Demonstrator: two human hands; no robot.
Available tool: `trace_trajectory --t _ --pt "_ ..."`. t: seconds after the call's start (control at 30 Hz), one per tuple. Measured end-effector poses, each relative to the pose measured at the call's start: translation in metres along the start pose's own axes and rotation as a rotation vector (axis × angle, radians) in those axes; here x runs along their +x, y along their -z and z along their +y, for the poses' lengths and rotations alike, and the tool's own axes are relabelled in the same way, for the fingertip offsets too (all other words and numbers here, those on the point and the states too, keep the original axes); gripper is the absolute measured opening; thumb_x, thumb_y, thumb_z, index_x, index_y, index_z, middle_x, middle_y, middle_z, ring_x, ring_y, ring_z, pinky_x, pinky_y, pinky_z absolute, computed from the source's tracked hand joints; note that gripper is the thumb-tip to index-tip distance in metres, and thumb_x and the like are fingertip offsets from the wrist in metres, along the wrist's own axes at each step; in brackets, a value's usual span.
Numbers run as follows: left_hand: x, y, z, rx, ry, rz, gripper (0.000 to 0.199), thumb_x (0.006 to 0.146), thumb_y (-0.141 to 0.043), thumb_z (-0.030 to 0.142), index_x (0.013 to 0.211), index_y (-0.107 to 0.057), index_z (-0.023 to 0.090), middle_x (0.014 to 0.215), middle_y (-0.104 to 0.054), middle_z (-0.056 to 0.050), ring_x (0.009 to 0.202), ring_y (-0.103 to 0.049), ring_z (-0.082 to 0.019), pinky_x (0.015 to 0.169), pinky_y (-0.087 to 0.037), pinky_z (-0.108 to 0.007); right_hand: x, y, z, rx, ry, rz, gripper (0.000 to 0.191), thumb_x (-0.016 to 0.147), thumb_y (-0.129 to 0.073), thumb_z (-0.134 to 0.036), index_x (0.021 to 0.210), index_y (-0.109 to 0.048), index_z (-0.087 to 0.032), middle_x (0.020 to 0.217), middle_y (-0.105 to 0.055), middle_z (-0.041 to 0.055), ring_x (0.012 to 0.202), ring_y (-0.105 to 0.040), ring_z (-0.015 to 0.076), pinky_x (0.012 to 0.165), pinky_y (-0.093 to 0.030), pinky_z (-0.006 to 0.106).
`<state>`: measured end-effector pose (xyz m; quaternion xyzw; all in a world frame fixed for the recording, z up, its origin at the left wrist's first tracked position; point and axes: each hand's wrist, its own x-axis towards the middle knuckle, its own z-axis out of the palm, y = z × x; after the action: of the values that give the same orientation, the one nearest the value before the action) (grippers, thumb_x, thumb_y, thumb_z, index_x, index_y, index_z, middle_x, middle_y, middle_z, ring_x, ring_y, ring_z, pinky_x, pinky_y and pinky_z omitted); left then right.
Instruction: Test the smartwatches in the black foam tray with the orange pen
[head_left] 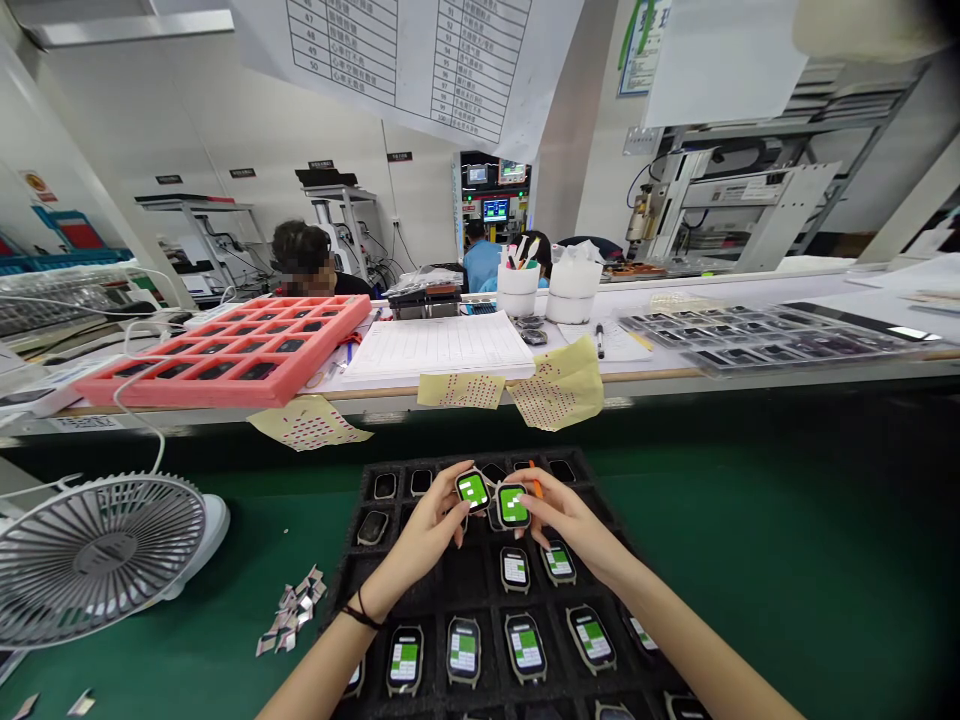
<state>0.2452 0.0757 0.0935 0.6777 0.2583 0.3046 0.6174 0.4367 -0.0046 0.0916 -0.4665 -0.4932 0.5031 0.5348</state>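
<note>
My left hand holds a watch with a lit green and white screen, gripped between thumb and fingers. Right beside it, a second watch with a similar green screen is in my right hand. Something orange shows by the fingers of my right hand. Both hands are over a black foam tray whose compartments hold several watches. Nearer rows have lit green and white screens, such as the watch below my hands; the far row's screens are dark.
A white fan and a pile of small strips are at the left on the green mat. The raised shelf bears a red foam tray, papers, pen cup and clear trays. People sit beyond.
</note>
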Motion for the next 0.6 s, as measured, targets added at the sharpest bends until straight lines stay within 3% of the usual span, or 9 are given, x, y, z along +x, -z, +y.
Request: trace_trajectory --t 0.1,0.27,0.37,0.6 --pt "0.000 0.000 0.003 0.023 0.010 0.027 0.053 0.084 -0.056 0.046 0.129 -0.044 0.020 0.102 -0.057 -0.008 0.068 -0.052 -0.013 0.044 -0.040 -0.018 0.000 0.001 0.002 -0.003 -0.011 0.016 0.040 0.079 -0.064 -0.052 0.105 -0.056 -0.022 0.081 -0.055 -0.0004 0.060 -0.061 0.0129 0.041 -0.037 0.020" --pt "-0.001 0.001 0.005 0.106 0.036 0.088 0.045 0.086 -0.050 0.051 0.119 -0.054 0.019 0.087 -0.057 -0.002 0.048 -0.040 -0.005 0.040 -0.034 -0.017 0.003 0.000 0.012 0.001 0.027 0.068 0.038 0.070 -0.075 -0.047 0.094 -0.059 -0.022 0.073 -0.052 -0.0044 0.047 -0.043 0.0065 0.049 -0.047 0.024" --pt "0.000 0.001 0.003 0.099 0.029 0.096 0.042 0.085 -0.053 0.049 0.113 -0.057 0.018 0.080 -0.056 0.000 0.045 -0.032 -0.004 0.036 -0.027 -0.016 0.004 -0.001 0.012 0.001 0.028 0.092 0.037 0.070 -0.074 -0.049 0.091 -0.059 -0.023 0.070 -0.050 -0.0049 0.045 -0.039 0.0058 0.046 -0.045 0.023" --pt "0.000 -0.001 0.004 0.087 0.016 0.107 0.040 0.082 -0.059 0.046 0.112 -0.056 0.019 0.092 -0.060 -0.004 0.050 -0.036 -0.005 0.037 -0.028 -0.015 0.001 0.001 0.004 -0.023 0.003 0.059 0.038 0.077 -0.066 -0.054 0.097 -0.058 -0.022 0.074 -0.055 -0.0019 0.048 -0.051 0.0092 0.040 -0.038 0.022"
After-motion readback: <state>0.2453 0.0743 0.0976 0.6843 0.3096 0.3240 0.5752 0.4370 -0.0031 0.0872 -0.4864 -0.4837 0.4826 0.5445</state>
